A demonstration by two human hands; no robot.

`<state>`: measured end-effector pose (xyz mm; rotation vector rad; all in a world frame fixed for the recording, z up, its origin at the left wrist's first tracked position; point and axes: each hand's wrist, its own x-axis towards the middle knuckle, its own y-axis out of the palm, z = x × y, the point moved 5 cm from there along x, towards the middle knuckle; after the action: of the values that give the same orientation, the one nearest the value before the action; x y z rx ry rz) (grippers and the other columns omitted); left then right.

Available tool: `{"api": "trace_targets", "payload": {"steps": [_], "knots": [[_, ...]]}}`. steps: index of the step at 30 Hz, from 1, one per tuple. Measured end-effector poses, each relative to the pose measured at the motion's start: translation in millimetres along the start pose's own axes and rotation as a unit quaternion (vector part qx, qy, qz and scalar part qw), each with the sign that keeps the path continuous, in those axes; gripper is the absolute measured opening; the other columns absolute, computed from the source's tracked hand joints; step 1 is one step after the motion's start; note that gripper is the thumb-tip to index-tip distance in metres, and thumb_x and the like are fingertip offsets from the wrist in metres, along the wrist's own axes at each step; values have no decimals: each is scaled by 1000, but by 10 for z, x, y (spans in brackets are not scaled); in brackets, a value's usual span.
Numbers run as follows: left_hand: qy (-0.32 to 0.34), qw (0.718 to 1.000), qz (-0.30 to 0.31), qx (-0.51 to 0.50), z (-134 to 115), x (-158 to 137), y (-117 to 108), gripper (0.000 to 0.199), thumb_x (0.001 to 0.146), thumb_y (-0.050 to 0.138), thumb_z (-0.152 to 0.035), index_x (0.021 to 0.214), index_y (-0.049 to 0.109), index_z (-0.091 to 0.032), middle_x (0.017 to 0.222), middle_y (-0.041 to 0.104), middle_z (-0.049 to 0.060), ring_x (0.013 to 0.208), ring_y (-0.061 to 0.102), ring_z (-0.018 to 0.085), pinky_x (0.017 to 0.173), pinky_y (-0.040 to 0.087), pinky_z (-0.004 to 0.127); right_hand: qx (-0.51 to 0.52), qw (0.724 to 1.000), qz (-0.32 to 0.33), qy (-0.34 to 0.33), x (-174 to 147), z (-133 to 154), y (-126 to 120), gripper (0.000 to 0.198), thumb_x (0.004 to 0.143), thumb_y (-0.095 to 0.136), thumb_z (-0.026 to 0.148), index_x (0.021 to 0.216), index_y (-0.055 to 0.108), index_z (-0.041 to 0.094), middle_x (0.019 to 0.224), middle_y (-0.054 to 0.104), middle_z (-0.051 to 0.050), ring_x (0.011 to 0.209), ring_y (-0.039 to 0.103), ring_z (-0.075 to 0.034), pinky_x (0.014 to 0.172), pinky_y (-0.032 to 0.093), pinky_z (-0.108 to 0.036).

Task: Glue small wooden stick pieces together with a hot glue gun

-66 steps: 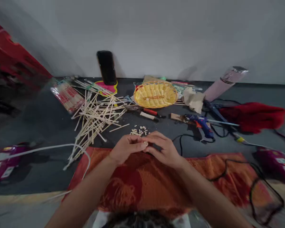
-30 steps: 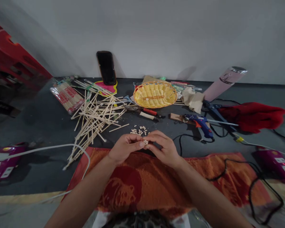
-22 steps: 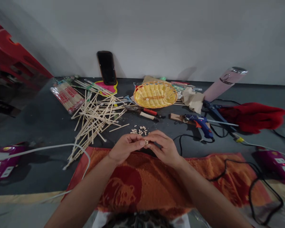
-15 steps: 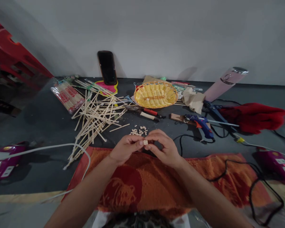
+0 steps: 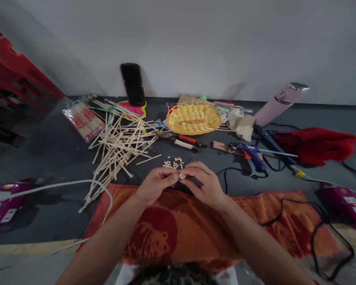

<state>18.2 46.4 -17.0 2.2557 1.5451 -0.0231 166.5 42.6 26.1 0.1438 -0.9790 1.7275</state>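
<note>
Just above the near edge of the bench [image 5: 59, 158], a person's two bare hands met over an orange towel [image 5: 201, 225] at a tiny cluster of wooden pieces [image 5: 182, 175]. Half a second earlier the cluster had shown its long side; now it had been turned so that its pale round ends faced up toward the wearer, which suggested a check of how the pieces lined up. The thumb and forefinger of the right hand [image 5: 206, 184] were clamped on it. The fingers of the left hand [image 5: 157, 184] were close together at its left edge; whether they gripped it too could not be told.

Just beyond the fingertips, short cut pieces [image 5: 178, 161] lay scattered, unmoved. Behind them were a cutting tool [image 5: 184, 145] with red and white handles and a yellow woven basket [image 5: 207, 118]. A heap of loose sticks [image 5: 121, 146] sprawled to the left, its lower end reaching the towel. To the right, a blue glue gun [image 5: 256, 158] rested partly over a wooden strip [image 5: 221, 146]. A black cord [image 5: 225, 184] ran close by the right hand, the likeliest thing to snag it.
</note>
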Motion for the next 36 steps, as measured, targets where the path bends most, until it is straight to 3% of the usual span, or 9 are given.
{"api": "trace_targets", "payload": {"steps": [12,20,26,36], "knots": [[12,999,2,36,-103,0,62,19,76,70,-32,87,74,-17,85,71,3,75,57,12,76,41,25,-18,1000,-5,5,-16,-18,17,23,85,59,17,107,65,24,96,64,-5,91,61,-16,81,54,-33],[27,997,14,70,-130,-4,58,20,78,67,-33,86,73,-16,78,68,1,70,53,11,70,40,23,-14,1000,-6,13,-20,-24,17,22,84,61,17,104,66,22,94,65,-6,89,61,-16,81,54,-33],[14,1000,-5,27,-70,1,52,22,75,71,-32,89,73,-15,80,68,2,70,54,10,72,41,24,-21,1000,-5,9,-23,-37,28,25,85,58,16,107,66,24,97,65,-7,90,62,-17,82,54,-33],[37,997,-39,60,-87,16,-7,23,76,68,-34,86,72,-14,79,66,3,72,55,12,73,42,25,-4,1000,-4,15,-27,-19,60,32,85,56,14,114,62,25,102,63,-7,94,61,-17,83,54,-33]]}}
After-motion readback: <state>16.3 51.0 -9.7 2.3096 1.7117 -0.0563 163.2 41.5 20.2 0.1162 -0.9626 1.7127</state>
